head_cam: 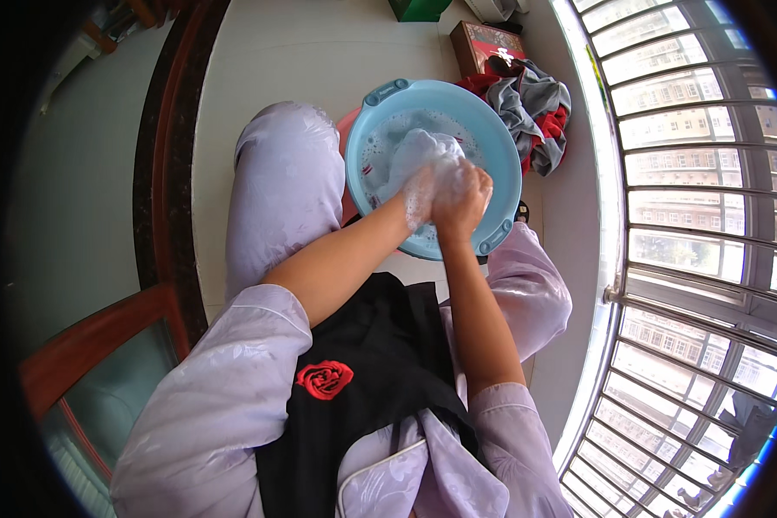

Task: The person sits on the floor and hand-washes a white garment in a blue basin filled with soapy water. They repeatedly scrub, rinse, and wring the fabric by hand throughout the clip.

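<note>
A light blue plastic basin stands on the floor between my knees, with soapy, foamy water in it. Over the water, my left hand and my right hand press together around a wet white cloth, its far end bunched up beyond my fingers. Suds cover my left hand and wrist and hide most of its fingers. The right hand's fingers are curled over the cloth. Small dark red marks show in the water near the cloth; I cannot tell what they belong to.
Part of a pink basin shows beneath the blue one. Grey and red clothes lie heaped at its right, before a decorated box. A barred window runs along the right; a wooden-framed door is at left.
</note>
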Demonstrator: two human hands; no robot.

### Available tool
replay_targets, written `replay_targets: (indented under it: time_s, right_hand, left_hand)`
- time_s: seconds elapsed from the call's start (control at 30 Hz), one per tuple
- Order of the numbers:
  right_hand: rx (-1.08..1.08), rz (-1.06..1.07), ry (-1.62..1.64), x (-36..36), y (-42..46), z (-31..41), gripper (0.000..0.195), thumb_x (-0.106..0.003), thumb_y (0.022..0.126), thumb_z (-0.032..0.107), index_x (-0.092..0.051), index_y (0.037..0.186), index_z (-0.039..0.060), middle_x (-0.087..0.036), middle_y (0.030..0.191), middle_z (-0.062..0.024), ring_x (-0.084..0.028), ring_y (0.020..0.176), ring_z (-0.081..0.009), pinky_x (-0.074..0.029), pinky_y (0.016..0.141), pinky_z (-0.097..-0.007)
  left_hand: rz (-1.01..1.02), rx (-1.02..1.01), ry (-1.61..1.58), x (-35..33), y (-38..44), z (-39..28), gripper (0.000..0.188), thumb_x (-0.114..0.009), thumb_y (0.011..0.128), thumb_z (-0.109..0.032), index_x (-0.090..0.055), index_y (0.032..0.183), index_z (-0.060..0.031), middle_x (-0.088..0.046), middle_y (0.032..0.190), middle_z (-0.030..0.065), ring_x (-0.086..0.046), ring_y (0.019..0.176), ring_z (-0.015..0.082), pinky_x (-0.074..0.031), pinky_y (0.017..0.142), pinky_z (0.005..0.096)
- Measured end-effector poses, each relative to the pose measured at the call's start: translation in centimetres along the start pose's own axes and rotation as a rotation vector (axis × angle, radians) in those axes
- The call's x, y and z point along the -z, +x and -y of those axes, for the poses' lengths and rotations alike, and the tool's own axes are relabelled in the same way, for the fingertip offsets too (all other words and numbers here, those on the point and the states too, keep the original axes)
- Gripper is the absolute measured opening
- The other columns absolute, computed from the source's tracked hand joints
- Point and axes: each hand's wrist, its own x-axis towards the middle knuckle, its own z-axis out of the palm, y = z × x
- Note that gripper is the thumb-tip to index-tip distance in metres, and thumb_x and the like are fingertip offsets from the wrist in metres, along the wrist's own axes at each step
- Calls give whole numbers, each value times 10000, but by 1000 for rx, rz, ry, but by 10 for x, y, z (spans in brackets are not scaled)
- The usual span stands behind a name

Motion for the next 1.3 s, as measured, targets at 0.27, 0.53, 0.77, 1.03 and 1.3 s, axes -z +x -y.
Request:
replay_targets:
  time_s: [0.27, 0.53, 0.77, 1.03, 1.3]
  right_hand:
    - [178, 150, 258, 9, -11, 28, 167, -625, 751, 24, -620, 918, 14, -591, 890, -118, -565, 816, -238, -456, 743, -312]
    - [-30, 1, -150, -10, 26, -25, 141, -554, 776, 102, -603, 892, 38, -589, 867, -153, -559, 834, -344, -449, 759, -406]
    - [292, 149, 23, 12, -32, 47, 169, -558, 760, 52, -610, 921, 61, -582, 872, -137, -555, 850, -316, -450, 760, -370]
    - [-551, 248, 491, 8, 36, -50, 343, -558, 779, 76, -575, 1120, 53, -549, 1161, -125, -553, 1020, -232, -438, 855, -288]
    - [-139, 496, 267, 51, 26, -52, 643, -640, 637, 106, -446, 1244, 19, -525, 1125, -153, -572, 954, -246, -466, 827, -326]
  left_hand:
    - [120, 140, -267, 23, 5, -14, 394, -309, 935, -416, -529, 1010, -98, -567, 1006, 84, -545, 899, 219, -438, 828, 340]
    - [-267, -19, -99, -18, -21, 0, 284, -360, 940, -285, -504, 1099, -98, -555, 1005, 67, -565, 928, 196, -462, 816, 288]
    - [-39, 283, -277, 4, -19, -20, 376, -325, 933, -391, -523, 973, -74, -552, 907, 105, -558, 874, 243, -442, 810, 363]
    - [-149, 54, -303, -29, -20, -25, 235, -377, 869, -184, -557, 918, -41, -578, 889, 109, -579, 845, 235, -483, 786, 359]
    - [-196, -25, -65, -42, -30, -42, 213, -463, 848, -83, -578, 1019, -31, -577, 980, 85, -556, 906, 196, -487, 792, 331]
